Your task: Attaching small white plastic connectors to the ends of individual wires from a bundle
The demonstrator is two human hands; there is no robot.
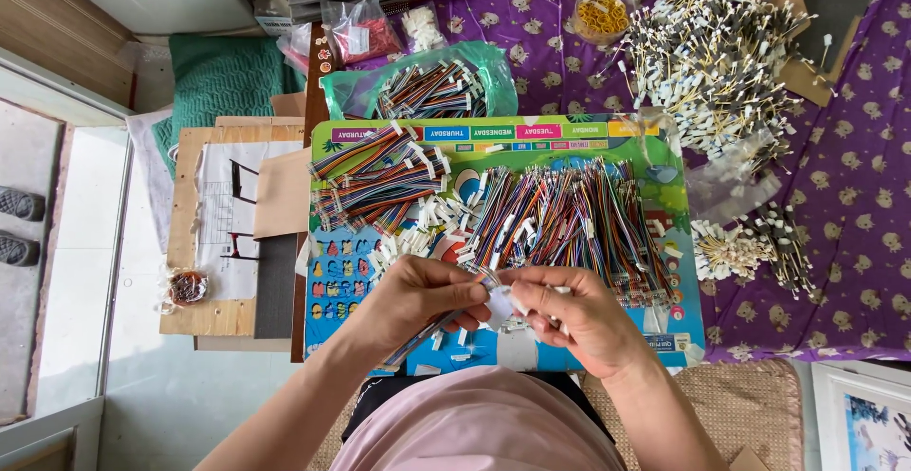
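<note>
Pinching a small white connector between fingertips of the left hand and right hand, both closed on it, at the near edge of the colourful board. Trailing from the left hand, a multicoloured wire harness hanging toward the lap. Risking, likely, a slipped pin or a bent lead if the pinch shifts. Lying just beyond on the board, a loose spread of coloured wire bundles, easily snagged and dragged off. Farther back, a green bag of harnesses and a heap of white-tipped wires on purple cloth.
</note>
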